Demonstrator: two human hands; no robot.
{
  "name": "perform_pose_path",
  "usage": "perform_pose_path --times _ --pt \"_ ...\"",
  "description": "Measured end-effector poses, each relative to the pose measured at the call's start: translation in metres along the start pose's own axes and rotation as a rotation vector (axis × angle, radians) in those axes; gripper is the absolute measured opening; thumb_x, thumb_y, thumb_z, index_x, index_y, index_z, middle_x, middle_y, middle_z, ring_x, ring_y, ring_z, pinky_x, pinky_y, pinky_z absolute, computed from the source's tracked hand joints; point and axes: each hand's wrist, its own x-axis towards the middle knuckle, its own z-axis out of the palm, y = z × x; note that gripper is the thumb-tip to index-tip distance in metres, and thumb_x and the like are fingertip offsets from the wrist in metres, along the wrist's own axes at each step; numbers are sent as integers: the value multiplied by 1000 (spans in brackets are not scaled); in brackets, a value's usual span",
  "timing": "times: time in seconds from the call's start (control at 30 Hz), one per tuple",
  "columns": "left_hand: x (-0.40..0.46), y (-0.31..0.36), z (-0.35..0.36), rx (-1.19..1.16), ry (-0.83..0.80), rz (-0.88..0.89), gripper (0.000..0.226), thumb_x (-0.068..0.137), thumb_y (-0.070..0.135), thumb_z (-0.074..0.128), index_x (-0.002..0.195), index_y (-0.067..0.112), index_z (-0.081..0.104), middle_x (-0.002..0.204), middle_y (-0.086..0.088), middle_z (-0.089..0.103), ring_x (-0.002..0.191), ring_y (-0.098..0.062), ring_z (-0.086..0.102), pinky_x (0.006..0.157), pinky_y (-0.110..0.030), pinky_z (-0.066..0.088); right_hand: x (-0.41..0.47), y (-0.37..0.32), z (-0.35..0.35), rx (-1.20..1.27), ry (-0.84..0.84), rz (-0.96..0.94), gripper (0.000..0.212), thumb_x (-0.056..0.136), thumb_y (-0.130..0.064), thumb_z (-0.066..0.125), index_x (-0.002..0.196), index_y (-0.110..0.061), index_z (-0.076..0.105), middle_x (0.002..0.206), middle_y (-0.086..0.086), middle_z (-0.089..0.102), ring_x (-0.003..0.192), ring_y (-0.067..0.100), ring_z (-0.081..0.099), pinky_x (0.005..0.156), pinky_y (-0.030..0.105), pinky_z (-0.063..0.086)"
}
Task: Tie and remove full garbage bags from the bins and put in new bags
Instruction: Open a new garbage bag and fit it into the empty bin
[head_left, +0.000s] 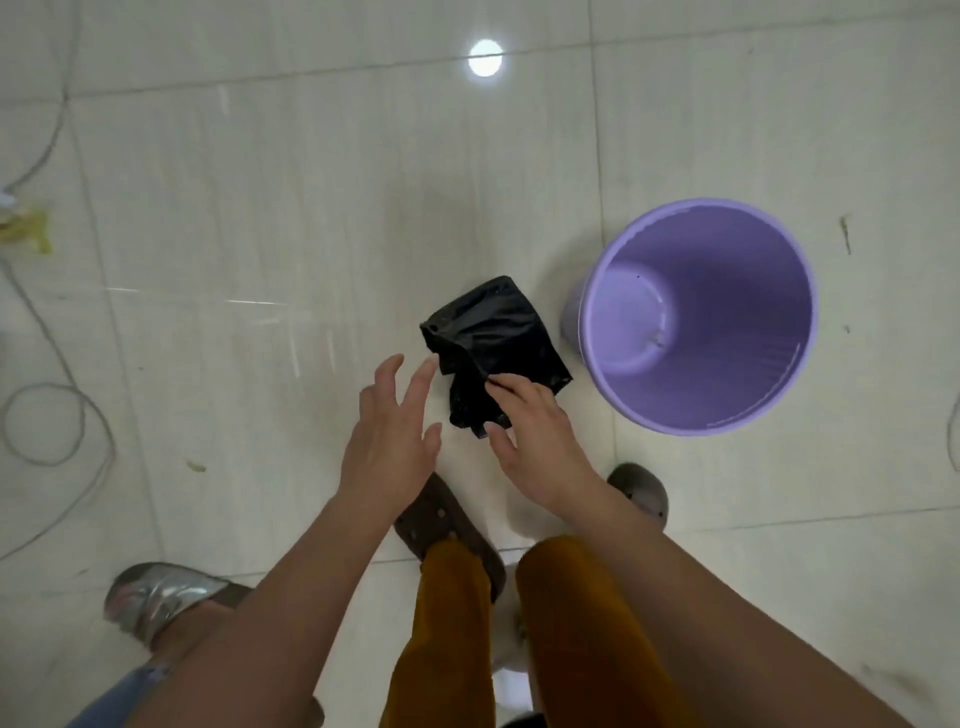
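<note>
A folded black garbage bag (491, 338) hangs in the air over the tiled floor, in the middle of the view. My right hand (535, 431) pinches its lower edge between thumb and fingers. My left hand (392, 431) hovers just left of the bag with its fingers spread and straight, touching nothing. A purple plastic bin (696, 317) stands upright on the floor to the right of the bag, with no bag inside it.
My feet in brown sandals (447, 525) stand below the hands. Another person's silver shoe (161, 597) is at lower left. Grey cables (52, 415) loop across the floor on the left, beside a yellow scrap (28, 228).
</note>
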Motion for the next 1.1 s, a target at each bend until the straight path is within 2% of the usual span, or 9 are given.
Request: perform_pose_path --times 0.17,0.23,0.37,0.5,0.63,0.7,0.83,0.97,1.1 --pt "-12 32 -40 -18 23 43 73 91 18 63 150 37 24 154 -6 16 129 -28 30 92 -37 47 -35 -30 -62 163 89 -69 26 91 -9 63 117 -10 69 120 -1 61 104 4 55 91 1 35" --pt "-17 50 -57 -11 27 58 69 90 15 65 148 35 33 153 -7 20 128 -30 32 98 -41 44 -50 -39 -93 209 100 -74 20 89 -7 65 107 -9 74 110 -1 64 93 -1 55 82 -4 34" --pt "-27 84 -87 -25 70 30 33 90 14 64 122 20 64 149 -4 35 126 -31 36 102 -45 41 -72 -50 -150 250 130 -78 18 89 -8 65 104 -8 75 104 0 63 90 8 60 84 12 47" --pt "-36 107 -112 -3 85 -28 18 94 19 58 104 14 72 123 -1 59 110 -28 47 95 -44 42 -85 -52 -193 318 202 -11 24 89 -3 64 112 -2 70 110 5 59 92 15 63 88 19 51" --pt "-52 135 -134 -271 32 -123 17 94 20 59 80 24 67 77 8 64 76 -15 59 66 -18 44 -98 -48 -220 355 224 63 33 91 -5 62 123 -4 62 121 6 54 102 16 61 94 19 49" --pt "-58 150 -141 -427 7 -186 22 94 21 59 73 25 65 69 10 63 67 -7 58 56 -11 38 -106 -46 -227 352 200 98 43 91 -9 63 133 -7 55 127 3 51 113 19 57 100 31 47" --pt "-69 179 -148 -715 -19 -337 18 94 21 60 82 12 70 79 -6 71 74 -15 66 63 -19 50 -131 -40 -232 386 167 105 61 87 -16 69 142 -18 43 138 -1 40 124 15 47 106 36 42" --pt "-77 202 -151 -956 -31 -487 12 96 13 57 97 8 67 94 -15 72 90 -29 70 84 -43 58 -161 -32 -227 499 122 166 71 82 -31 76 143 -30 39 137 -10 35 120 7 46 97 23 44" --pt "-82 216 -153 -1124 0 -591 16 98 9 51 113 6 56 103 -17 68 88 -30 69 69 -39 59 -184 -27 -222 621 24 223 74 72 -51 78 137 -43 42 134 -25 44 122 -4 43 97 21 41"
